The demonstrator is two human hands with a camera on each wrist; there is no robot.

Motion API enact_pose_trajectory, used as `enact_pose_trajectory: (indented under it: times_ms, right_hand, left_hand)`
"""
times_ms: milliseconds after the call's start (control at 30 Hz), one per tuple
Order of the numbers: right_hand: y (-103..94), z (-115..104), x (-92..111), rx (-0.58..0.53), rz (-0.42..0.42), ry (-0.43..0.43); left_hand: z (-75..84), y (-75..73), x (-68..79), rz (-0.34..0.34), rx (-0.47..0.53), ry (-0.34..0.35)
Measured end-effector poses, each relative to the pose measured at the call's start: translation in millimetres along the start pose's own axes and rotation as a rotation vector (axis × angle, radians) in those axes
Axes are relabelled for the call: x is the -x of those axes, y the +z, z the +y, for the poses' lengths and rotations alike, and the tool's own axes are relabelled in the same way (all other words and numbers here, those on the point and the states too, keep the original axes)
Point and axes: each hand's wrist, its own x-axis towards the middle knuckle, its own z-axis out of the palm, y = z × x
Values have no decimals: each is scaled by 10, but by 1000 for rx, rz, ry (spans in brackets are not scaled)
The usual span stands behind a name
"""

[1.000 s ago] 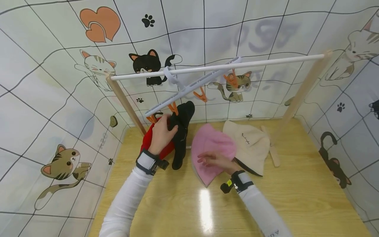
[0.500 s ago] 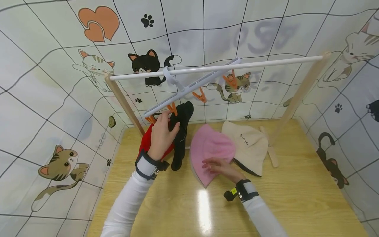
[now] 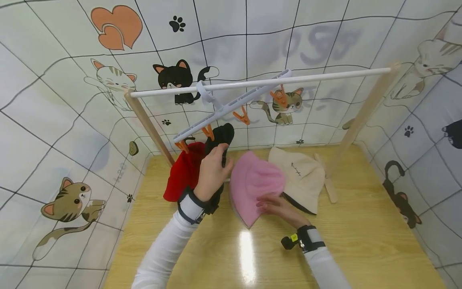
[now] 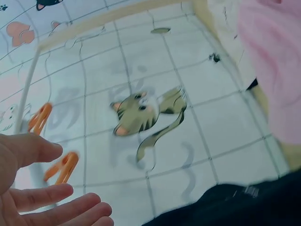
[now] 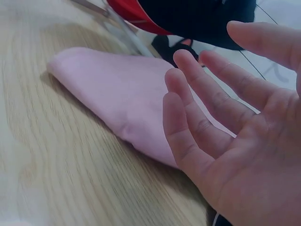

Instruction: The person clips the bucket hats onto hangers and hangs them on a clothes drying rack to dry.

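A light blue hanger (image 3: pixel 231 106) with orange clips hooks over a white rail. At its lower left end hang a red bucket hat (image 3: pixel 182 170) and a black hat (image 3: pixel 221 134), under two of the clips. My left hand (image 3: pixel 213 172) is in front of the black hat, covering much of it; in the left wrist view its thumb and fingers are spread apart with nothing between them. My right hand (image 3: pixel 279 208) hovers low at the pink bucket hat (image 3: pixel 254 180), fingers loosely bent, palm bare in the right wrist view.
A cream bucket hat (image 3: pixel 297 172) lies right of the pink one, on the wooden table (image 3: pixel 361 249). Wooden posts carry the white rail (image 3: pixel 325 77). Free orange clips (image 3: pixel 242 115) dangle from the hanger's middle and right. A tiled cat-print wall stands close behind.
My left hand has moved right, from the red hat to in front of the black hat, uncovering the red one. The right hand has drifted slightly right and down.
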Motion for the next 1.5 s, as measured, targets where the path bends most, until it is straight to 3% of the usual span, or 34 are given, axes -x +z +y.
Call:
enact_pose_trajectory:
  times_ms: [200, 433, 700, 933, 1300, 1500]
  right_hand:
    - [-113, 21, 150, -49, 13, -20]
    - [-198, 40, 341, -44, 116, 16]
    - [-267, 67, 508, -89, 162, -34]
    - [-294, 140, 621, -174, 223, -56]
    - [-393, 254, 857, -335, 302, -126]
    - [-484, 302, 990, -335, 348, -143]
  left_hand:
    - [41, 291, 46, -116, 3, -1]
    - [44, 590, 138, -235, 26, -13]
    - [6, 997, 235, -389, 87, 46]
    - [-58, 1361, 332, -540, 97, -69]
    - [-36, 1834, 435, -586, 39, -71]
    - [-27, 2049, 536, -630, 22, -145]
